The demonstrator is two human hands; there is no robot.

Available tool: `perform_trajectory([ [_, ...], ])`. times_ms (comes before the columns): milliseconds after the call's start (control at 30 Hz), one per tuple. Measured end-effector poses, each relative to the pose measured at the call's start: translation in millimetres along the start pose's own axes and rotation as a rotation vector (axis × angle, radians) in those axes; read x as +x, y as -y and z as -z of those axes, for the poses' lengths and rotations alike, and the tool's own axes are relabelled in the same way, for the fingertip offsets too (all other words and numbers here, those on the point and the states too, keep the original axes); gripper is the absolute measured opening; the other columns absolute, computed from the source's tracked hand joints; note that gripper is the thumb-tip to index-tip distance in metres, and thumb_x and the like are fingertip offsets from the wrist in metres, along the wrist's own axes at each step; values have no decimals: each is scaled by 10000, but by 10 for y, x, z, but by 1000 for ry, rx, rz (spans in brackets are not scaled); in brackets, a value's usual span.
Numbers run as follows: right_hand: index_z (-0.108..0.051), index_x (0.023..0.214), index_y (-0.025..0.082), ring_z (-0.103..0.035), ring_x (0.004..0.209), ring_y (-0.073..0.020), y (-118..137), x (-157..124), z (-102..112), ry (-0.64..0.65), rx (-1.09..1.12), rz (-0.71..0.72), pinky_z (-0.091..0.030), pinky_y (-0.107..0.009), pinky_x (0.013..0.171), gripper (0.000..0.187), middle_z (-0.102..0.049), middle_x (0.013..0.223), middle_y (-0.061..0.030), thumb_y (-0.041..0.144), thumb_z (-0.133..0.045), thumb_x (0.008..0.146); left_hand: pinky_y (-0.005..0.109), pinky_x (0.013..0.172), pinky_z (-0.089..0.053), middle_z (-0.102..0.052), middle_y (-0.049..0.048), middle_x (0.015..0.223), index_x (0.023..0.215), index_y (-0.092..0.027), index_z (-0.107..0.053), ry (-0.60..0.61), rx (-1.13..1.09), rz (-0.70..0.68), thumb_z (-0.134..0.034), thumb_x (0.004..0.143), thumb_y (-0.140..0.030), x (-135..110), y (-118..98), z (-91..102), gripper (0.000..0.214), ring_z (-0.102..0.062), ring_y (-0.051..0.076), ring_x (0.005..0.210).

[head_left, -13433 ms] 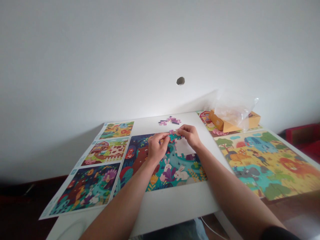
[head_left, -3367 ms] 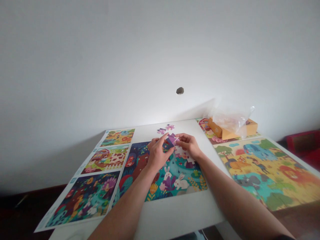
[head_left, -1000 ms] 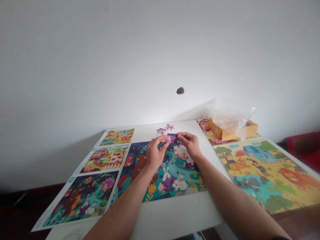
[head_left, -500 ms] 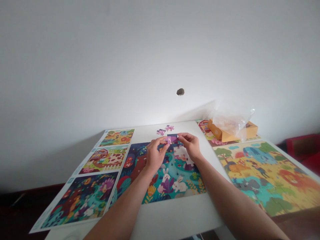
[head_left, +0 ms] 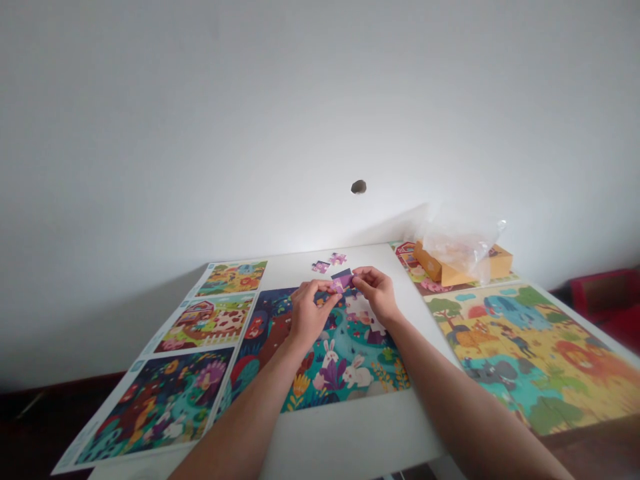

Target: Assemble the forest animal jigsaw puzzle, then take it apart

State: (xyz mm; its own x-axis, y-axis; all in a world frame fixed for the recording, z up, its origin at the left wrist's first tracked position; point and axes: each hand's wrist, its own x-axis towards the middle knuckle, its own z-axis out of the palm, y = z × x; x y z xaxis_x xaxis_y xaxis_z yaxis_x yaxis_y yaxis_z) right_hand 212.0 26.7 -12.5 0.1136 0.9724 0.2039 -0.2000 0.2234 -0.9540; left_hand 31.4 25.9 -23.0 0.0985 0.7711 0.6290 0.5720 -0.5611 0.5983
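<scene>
Between my hands are purple puzzle pieces (head_left: 343, 280) with a dark blue edge, held just above the upper part of a forest puzzle (head_left: 345, 353). My left hand (head_left: 311, 308) pinches their left side. At the right side, the fingers of my right hand (head_left: 376, 292) are closed on them. Whether the held pieces are fully joined cannot be made out. The puzzle below shows rabbits, a stream and dark trees, with a pale gap at its upper right, partly behind my right hand. Two loose purple puzzle pieces (head_left: 330, 262) lie beyond my hands on the white table.
A printed sheet (head_left: 173, 360) with several small pictures lies along the left edge. On the right is an assembled safari puzzle (head_left: 530, 353). Behind it, a yellow box (head_left: 450, 270) with a clear plastic bag (head_left: 465, 243) rests on a farm picture. A wall (head_left: 280, 133) rises behind the table.
The held pieces have tilted, their right side rising, and come slightly lower. Both hands keep hold of them. The camera view has shifted a little.
</scene>
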Motion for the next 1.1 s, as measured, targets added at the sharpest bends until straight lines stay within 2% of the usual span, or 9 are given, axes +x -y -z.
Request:
perform_trajectory([
  [300,-652,836,176,-514,561,-109,-7,-12,16,5,3,1,-355,-232,519,313,-646,684,-1,406,-782,669,371,886,-504,-712,27,871,1036,-228,-647,-10,1,-13,-684,843,-317,8,15,-2,216,-664,207,890],
  [767,-665,877,170,-532,577,-102,-103,35,34,26,13,21,-363,-220,516,308,-663,725,-5,404,-777,712,349,862,-495,-692,27,849,1084,-211,-634,-34,14,13,-657,868,-314,7,-2,2,240,-644,191,848],
  [967,-660,814,166,-540,588,-116,-76,2,48,43,-35,23,-396,-238,556,263,-651,693,-9,373,-773,700,347,893,-509,-714,54,910,1177,-208,-613,1,-64,75,-599,906,-326,-4,29,-5,295,-671,195,901],
  [1100,-620,721,170,-489,537,-104,-63,-18,46,67,-96,6,-371,-237,540,228,-593,604,23,328,-777,668,319,894,-520,-721,71,1017,1238,-209,-590,36,-153,91,-553,928,-316,-6,33,-5,329,-682,189,950],
])
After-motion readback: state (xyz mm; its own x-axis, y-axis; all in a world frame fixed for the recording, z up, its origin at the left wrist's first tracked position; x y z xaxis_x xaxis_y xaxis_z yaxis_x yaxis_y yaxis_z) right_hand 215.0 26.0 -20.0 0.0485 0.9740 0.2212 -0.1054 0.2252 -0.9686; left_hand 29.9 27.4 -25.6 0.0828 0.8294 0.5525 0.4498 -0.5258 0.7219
